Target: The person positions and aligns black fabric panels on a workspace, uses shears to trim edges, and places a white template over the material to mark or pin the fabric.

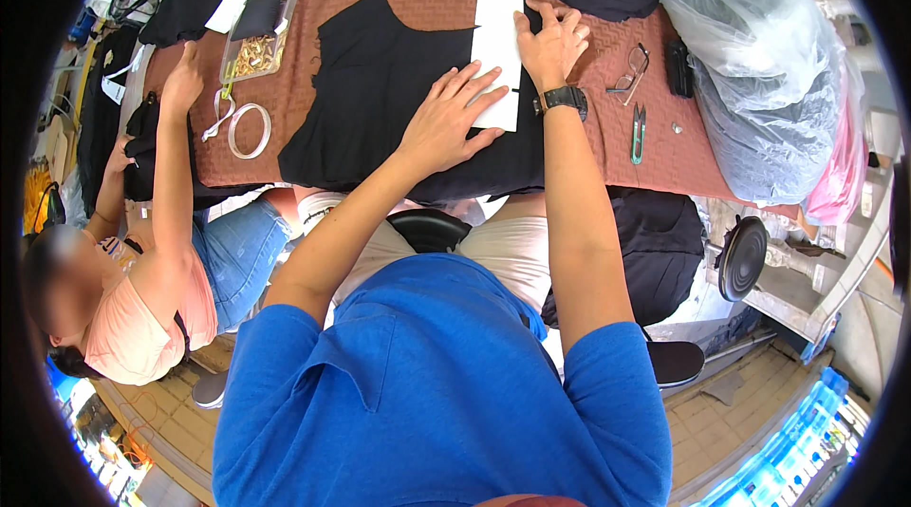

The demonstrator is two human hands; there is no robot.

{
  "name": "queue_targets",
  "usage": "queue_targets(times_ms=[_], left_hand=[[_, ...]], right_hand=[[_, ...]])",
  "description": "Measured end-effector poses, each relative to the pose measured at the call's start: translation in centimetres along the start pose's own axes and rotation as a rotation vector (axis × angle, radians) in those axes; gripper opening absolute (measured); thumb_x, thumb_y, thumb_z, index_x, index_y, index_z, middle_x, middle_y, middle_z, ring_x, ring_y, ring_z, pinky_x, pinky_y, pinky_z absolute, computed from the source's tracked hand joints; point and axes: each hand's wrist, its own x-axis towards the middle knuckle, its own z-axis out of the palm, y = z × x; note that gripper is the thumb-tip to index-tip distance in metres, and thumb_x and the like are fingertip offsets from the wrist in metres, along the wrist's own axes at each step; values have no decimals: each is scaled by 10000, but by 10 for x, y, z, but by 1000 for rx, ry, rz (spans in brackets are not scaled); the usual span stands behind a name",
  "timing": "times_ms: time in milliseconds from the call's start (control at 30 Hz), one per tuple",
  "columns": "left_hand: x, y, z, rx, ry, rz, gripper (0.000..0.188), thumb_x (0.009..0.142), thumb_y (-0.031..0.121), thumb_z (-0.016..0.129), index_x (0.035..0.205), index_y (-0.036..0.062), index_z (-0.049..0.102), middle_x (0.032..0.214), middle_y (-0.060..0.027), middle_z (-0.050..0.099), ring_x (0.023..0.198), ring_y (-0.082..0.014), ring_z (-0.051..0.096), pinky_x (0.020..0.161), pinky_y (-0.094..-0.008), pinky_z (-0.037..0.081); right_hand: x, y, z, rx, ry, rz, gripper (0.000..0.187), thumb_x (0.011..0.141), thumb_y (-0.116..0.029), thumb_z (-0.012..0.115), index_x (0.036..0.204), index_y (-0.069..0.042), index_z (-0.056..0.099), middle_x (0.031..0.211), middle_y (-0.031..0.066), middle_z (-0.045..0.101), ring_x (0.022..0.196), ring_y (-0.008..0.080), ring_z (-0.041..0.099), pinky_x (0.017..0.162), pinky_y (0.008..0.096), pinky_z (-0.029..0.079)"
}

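A black cut piece of fabric (370,80) lies spread on the table in front of me. On its right part rests a narrow white card (496,42), placed lengthwise, with a small dark mark on its right side. My left hand (441,127) lies flat across the card's lower left edge, fingers spread over card and cloth. At the card's upper right edge is my right hand (550,49), wearing a black wristwatch (564,101). Its thumb touches the card and the other fingers rest apart on the black cloth; what lies beneath them is hidden.
Glasses (631,73), green-handled thread snips (638,135) and a black case (678,68) lie at right, before a big plastic-wrapped bundle (769,80). At left are a clear box (256,56) of brass-coloured pieces, a tape roll (249,131) and a co-worker (152,317).
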Motion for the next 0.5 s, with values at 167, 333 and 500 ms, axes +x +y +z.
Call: queue_targets(times_ms=[167, 333, 500], left_hand=[[1, 0, 0, -1, 13, 2, 570, 905, 363, 664, 1413, 150, 519, 1538, -62, 417, 1445, -297, 330, 1185, -493, 272], [0, 0, 0, -4, 6, 0, 580, 894, 363, 676, 1412, 153, 520, 1539, -63, 414, 1444, -296, 329, 1188, -493, 270], [1, 0, -1, -33, 23, 0, 602, 869, 360, 702, 1404, 148, 525, 1540, -73, 406, 1442, -303, 329, 1187, -494, 271]], right_hand=[[0, 0, -1, 6, -2, -2, 335, 834, -403, 684, 1127, -247, 729, 1182, 92, 536, 1087, 337, 457, 939, 449, 362], [1, -1, -2, 8, -25, 15, 346, 822, -402, 690, 1131, -250, 727, 1183, 89, 536, 1089, 335, 462, 938, 449, 362], [1, 1, 0, 4, -21, 14, 344, 820, -402, 695, 1129, -257, 728, 1192, 84, 535, 1106, 333, 456, 946, 444, 357]])
